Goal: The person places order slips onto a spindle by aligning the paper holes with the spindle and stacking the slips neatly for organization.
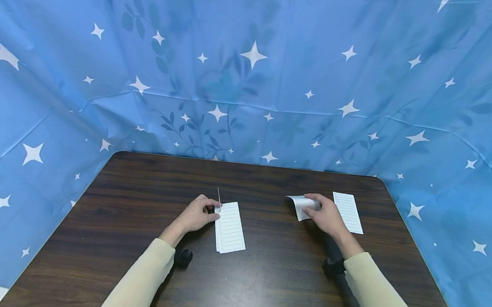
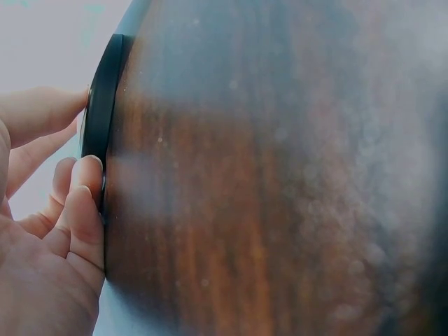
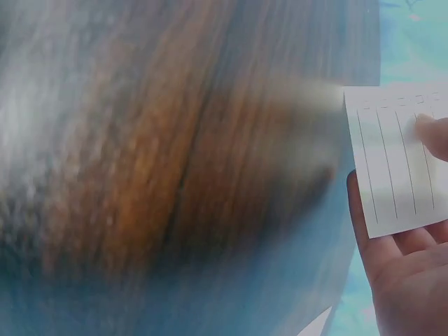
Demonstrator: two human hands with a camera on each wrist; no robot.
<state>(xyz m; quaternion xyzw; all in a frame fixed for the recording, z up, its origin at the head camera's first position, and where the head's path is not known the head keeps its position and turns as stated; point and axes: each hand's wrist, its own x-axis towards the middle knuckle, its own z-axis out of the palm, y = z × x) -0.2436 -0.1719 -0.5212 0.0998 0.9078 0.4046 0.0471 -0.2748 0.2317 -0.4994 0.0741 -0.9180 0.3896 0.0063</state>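
My left hand (image 1: 195,214) pinches a thin upright piece (image 1: 218,195), seen edge-on in the head view, at the top left of some overlapping white lined cards (image 1: 231,231). In the left wrist view a narrow dark strip (image 2: 103,98) shows between the thumb and fingers; I cannot tell what kind of thing it is. Over on the right, my right hand (image 1: 328,216) grips a white lined card (image 1: 302,207) that bends at its left end. The right wrist view shows this card's printed lines (image 3: 392,161), with the thumb on one face and the fingers behind.
Another white lined card (image 1: 348,213) lies on the dark wood table (image 1: 269,284), just right of my right hand. Blue cloth (image 1: 252,85) with white stars hangs behind the table and along its sides. Black straps (image 1: 183,258) circle the wrists.
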